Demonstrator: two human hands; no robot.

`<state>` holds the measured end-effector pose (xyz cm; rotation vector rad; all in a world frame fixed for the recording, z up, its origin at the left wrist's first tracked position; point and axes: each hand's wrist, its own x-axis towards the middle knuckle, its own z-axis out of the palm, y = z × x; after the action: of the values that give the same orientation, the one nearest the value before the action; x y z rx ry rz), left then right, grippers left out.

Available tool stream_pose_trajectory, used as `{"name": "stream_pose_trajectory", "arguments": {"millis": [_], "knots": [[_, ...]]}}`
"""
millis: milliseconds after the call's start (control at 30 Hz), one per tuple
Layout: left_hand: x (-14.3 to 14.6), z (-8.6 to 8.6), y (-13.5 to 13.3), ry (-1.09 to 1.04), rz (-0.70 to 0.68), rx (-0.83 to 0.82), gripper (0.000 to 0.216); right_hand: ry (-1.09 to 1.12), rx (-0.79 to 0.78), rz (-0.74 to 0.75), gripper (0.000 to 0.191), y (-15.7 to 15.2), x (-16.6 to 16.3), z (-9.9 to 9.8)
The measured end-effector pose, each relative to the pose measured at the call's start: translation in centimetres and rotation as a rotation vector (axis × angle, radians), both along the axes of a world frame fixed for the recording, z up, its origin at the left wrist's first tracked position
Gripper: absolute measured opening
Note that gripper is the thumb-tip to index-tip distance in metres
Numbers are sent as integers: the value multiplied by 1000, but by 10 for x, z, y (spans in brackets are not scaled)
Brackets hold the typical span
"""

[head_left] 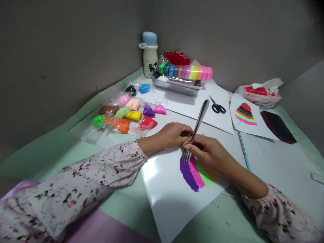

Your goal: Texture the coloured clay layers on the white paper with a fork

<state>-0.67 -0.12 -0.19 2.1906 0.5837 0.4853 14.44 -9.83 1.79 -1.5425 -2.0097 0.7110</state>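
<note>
My right hand (212, 152) is closed around the neck of a metal fork (201, 116). The handle slants up, and the tines point down onto the purple band of a clay shape (189, 179) with purple, pink, green and yellow bands. That shape lies on a white glossy sheet (162, 199), its right part hidden by my right hand and wrist. Just left of the fork, my left hand (174, 135) rests with curled fingers against my right fingertips. Whatever its fingers may pinch is hidden.
Small bags of coloured clay (121, 123) lie at left. Behind are a bottle (150, 57) and a metal tray (174, 87) under a clay pack (189, 72). To the right are scissors (218, 108), a picture (245, 114), a phone (278, 126), a pencil (244, 150) and tissues (258, 94).
</note>
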Motion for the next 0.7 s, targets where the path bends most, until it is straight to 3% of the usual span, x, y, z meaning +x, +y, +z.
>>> {"name": "stream_pose_trajectory", "arguments": {"millis": [700], "knots": [[1, 0, 1, 26, -8, -12, 22, -2, -65, -198, 19, -6, -2, -2]]}}
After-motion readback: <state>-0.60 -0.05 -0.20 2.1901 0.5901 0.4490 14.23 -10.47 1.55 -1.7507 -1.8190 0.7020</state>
